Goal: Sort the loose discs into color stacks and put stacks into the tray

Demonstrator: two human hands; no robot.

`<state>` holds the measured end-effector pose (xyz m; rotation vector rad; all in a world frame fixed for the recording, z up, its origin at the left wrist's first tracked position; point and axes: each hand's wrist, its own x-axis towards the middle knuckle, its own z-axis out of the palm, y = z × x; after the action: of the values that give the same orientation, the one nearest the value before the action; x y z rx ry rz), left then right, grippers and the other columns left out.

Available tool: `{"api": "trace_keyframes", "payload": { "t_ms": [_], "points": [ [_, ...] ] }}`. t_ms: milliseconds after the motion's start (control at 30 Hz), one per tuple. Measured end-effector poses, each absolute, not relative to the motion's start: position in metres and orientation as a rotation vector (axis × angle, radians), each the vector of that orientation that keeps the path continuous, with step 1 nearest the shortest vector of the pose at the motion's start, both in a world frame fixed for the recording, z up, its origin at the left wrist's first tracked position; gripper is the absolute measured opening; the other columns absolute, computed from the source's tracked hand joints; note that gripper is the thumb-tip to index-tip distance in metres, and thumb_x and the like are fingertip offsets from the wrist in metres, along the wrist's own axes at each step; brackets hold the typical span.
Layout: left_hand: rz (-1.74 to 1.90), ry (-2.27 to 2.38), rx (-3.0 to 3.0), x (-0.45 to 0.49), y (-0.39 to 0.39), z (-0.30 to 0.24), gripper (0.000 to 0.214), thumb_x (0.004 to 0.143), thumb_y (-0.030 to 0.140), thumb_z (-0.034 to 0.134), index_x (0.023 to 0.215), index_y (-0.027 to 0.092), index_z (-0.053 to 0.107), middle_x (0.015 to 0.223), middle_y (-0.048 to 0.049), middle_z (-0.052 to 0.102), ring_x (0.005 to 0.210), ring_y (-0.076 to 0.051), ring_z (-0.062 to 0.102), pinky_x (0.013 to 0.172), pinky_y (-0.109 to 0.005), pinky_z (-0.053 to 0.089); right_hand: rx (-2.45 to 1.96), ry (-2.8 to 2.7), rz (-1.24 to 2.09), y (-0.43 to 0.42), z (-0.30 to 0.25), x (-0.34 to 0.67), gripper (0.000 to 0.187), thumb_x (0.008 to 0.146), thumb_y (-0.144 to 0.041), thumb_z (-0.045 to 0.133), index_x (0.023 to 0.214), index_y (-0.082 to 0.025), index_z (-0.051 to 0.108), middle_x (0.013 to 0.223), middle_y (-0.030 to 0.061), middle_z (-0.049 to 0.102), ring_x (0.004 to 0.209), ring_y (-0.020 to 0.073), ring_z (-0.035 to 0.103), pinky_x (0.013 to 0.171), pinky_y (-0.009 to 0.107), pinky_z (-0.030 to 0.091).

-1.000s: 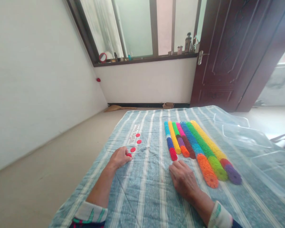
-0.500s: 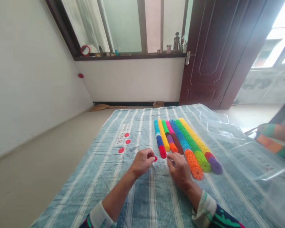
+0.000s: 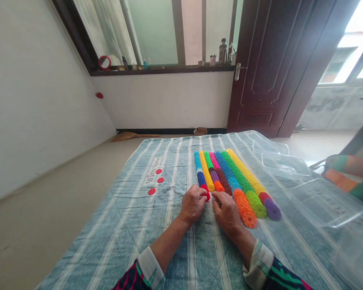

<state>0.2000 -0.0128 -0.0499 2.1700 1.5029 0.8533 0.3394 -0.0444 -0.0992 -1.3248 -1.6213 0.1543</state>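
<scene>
Several rows of stacked plastic discs [image 3: 230, 177] in many colours lie side by side on a blue striped cloth [image 3: 175, 241]. My left hand [image 3: 193, 203] pinches a red disc [image 3: 205, 193] against the near end of the leftmost row, where red discs follow blue ones. My right hand [image 3: 226, 209] rests on the cloth just right of it, fingers curled near that row's end; what they touch is hidden. Three loose red discs [image 3: 156, 181] lie further left by printed lettering.
Clear plastic trays [image 3: 320, 197] sit on the cloth at the right. A colourful sleeve of another person [image 3: 347, 173] shows at the right edge. A dark wooden door [image 3: 275, 68], a window sill with bottles and a white wall stand behind.
My left hand picked up a red disc from the loose group at the left and carried it right to the end of the leftmost row. My right hand shifted slightly toward it.
</scene>
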Motion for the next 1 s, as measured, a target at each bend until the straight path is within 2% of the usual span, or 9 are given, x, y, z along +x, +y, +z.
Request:
{"api": "trace_keyframes", "payload": {
  "t_ms": [200,367,600,700,767,900,1000],
  "points": [
    [0.925,1.516,2.135,0.194,-0.011,-0.051,0.014,0.073,0.007,0.065,0.079,0.019,0.067,0.076,0.0016,0.056,0.069,-0.014,0.053,0.069,-0.025,0.043,-1.353,-1.743,0.057,-0.046,-0.098,0.34,0.023,0.085,-0.012,0.049,0.098,-0.018,0.068,0.09,0.0083,0.071,0.085,0.0227,0.064,0.078,0.033,0.048],
    [0.874,1.565,2.121,0.193,-0.016,-0.055,0.013,0.072,0.007,0.065,0.074,0.019,0.06,0.071,0.0026,0.054,0.067,-0.014,0.051,0.066,-0.025,0.04,-1.35,-1.792,-0.004,-0.048,-0.099,0.34,0.024,0.087,-0.013,0.048,0.1,-0.018,0.068,0.092,0.0087,0.071,0.085,0.0227,0.064,0.077,0.033,0.048],
    [0.819,1.667,2.152,0.194,-0.018,-0.048,0.01,0.075,0.01,0.063,0.075,0.02,0.063,0.075,0.0,0.063,0.071,-0.014,0.058,0.068,-0.024,0.043,-1.318,-1.806,-0.009,-0.05,-0.103,0.34,0.026,0.089,-0.014,0.044,0.1,-0.019,0.067,0.092,0.0083,0.071,0.087,0.023,0.063,0.08,0.035,0.047],
    [0.791,1.825,2.113,0.165,-0.006,-0.033,0.012,0.079,0.011,0.059,0.079,0.02,0.066,0.081,-0.0019,0.068,0.077,-0.015,0.062,0.074,-0.024,0.045,-1.32,-1.781,0.016,-0.051,-0.105,0.34,0.024,0.088,-0.015,0.045,0.098,-0.02,0.066,0.09,0.0079,0.07,0.087,0.0234,0.063,0.079,0.035,0.047],
    [0.744,1.984,2.053,0.132,0.002,-0.021,0.015,0.08,0.011,0.056,0.074,0.02,0.066,0.083,-0.0031,0.07,0.082,-0.017,0.064,0.076,-0.025,0.045,-1.311,-1.772,0.037,-0.051,-0.106,0.339,0.024,0.088,-0.015,0.045,0.098,-0.019,0.066,0.091,0.0084,0.07,0.087,0.0236,0.063,0.08,0.035,0.047],
    [0.57,2.332,1.828,0.064,0.01,-0.004,0.017,0.076,0.013,0.056,0.064,0.02,0.065,0.075,-0.0054,0.07,0.081,-0.022,0.066,0.065,-0.026,0.041,-1.304,-1.788,0.04,-0.05,-0.106,0.34,0.024,0.089,-0.016,0.044,0.096,-0.018,0.067,0.092,0.01,0.07,0.087,0.0245,0.062,0.08,0.036,0.047],
    [0.448,2.375,1.754,0.039,0.011,-0.003,0.012,0.073,0.023,0.064,0.062,0.02,0.067,0.069,-0.0053,0.071,0.075,-0.022,0.067,0.058,-0.025,0.037,-1.315,-1.803,0.03,-0.05,-0.105,0.34,0.024,0.089,-0.014,0.045,0.098,-0.017,0.067,0.091,0.0092,0.07,0.087,0.0246,0.062,0.081,0.036,0.047]
  ]
}}
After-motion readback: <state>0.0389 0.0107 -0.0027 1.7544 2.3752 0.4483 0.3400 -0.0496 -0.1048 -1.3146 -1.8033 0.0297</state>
